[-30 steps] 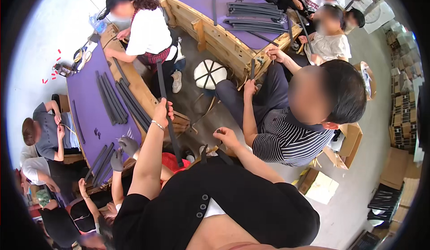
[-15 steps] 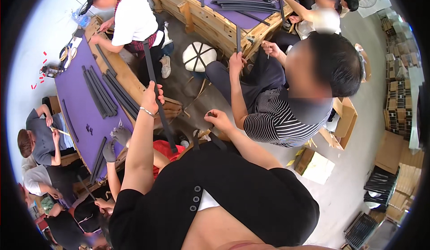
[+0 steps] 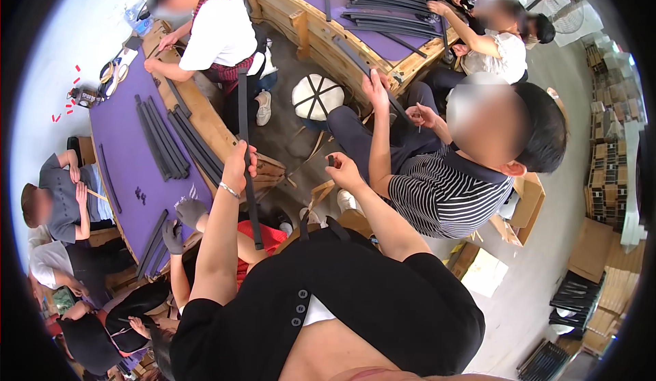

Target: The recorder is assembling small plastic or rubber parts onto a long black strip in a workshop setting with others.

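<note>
My left hand (image 3: pixel 238 168) is closed around the middle of a long, flat dark grey strip (image 3: pixel 244 107), which stands nearly upright in front of me. Its lower end hangs just above my black top. Off to the right, my right hand (image 3: pixel 347 174) is raised with thumb and forefinger pinched on a small dark piece (image 3: pixel 331 160). That piece is too small for its kind to be told. The two hands are apart, and the right does not touch the strip.
Left stands a purple-topped wooden table (image 3: pixel 123 135) with bundles of dark strips (image 3: pixel 162 138); gloved hands work beside it. A person in a striped shirt (image 3: pixel 444 196) sits close on my right, holding another strip. Ahead are a white round stool (image 3: pixel 318 99) and a second purple table (image 3: pixel 273 2).
The strip in my left hand has swung closer to upright. My right hand keeps its pinch. The striped-shirt person's strip has tilted over, and the whole view has shifted slightly.
</note>
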`<state>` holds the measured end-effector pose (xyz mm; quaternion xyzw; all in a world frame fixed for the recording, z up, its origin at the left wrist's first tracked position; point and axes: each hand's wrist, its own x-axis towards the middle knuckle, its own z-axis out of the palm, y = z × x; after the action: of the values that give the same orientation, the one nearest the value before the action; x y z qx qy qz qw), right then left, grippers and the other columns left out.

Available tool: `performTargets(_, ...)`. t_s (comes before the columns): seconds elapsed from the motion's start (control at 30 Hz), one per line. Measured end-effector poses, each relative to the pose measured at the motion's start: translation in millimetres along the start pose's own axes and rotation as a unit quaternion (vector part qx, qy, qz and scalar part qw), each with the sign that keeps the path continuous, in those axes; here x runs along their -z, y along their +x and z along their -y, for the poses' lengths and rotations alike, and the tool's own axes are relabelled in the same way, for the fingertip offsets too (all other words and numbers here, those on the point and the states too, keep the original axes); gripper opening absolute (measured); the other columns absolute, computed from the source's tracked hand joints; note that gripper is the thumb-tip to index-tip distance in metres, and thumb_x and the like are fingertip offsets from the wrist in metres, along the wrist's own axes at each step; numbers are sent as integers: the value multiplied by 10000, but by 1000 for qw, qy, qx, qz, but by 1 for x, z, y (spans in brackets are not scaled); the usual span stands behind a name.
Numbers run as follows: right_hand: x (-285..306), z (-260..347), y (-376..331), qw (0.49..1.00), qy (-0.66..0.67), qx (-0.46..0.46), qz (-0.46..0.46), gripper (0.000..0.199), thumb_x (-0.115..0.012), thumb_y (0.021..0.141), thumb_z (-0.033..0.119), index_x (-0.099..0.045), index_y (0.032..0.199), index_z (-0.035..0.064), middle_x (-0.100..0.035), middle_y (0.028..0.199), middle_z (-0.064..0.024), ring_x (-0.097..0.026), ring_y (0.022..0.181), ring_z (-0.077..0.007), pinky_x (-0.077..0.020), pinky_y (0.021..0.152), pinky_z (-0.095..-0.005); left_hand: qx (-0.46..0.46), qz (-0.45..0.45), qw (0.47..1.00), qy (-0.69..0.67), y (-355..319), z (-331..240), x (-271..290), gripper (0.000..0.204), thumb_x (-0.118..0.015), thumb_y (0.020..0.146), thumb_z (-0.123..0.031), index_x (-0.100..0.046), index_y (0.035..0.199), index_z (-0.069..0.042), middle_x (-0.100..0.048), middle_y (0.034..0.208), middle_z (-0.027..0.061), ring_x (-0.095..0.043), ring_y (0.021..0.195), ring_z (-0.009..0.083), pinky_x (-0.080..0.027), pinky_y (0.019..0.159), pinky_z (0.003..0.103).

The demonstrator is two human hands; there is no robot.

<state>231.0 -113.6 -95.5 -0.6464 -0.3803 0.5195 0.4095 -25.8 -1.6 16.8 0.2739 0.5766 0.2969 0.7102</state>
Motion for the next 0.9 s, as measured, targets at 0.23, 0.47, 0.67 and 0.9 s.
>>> performTargets(0.23,-16,-25,34,985,-153,68,-39,294,-622,657,96,-585,948,91,-500,693,-46,-503,638,-163,-431,606,-284,-22,17,999,45,2,9,10,297,-391,921,-342,-480,830,-74,-472,555,21,-389,409,97,-329,394,239)
performTargets(0.47,-18,-76,75,987,-155,13,33,283,-551,636,95,-615,912,103,-583,735,-124,-570,719,-277,-462,659,-360,11,-30,994,108,20,13,-15,297,-400,919,-335,-499,801,-80,-467,536,12,-378,392,92,-303,373,214)
performTargets(0.67,-19,-119,121,996,-75,7,45,340,-607,662,70,-603,1002,72,-582,736,-95,-571,691,-222,-463,644,-323,50,-51,995,67,32,1,-28,281,-392,929,-300,-504,833,-61,-477,564,3,-395,435,72,-318,415,198)
performTargets(0.9,-9,-75,178,996,54,-58,31,233,-618,732,36,-615,963,63,-521,659,41,-465,588,-50,-403,564,-208,89,-81,992,24,39,11,-26,272,-397,932,-291,-505,836,-61,-477,563,2,-397,445,74,-322,425,195)
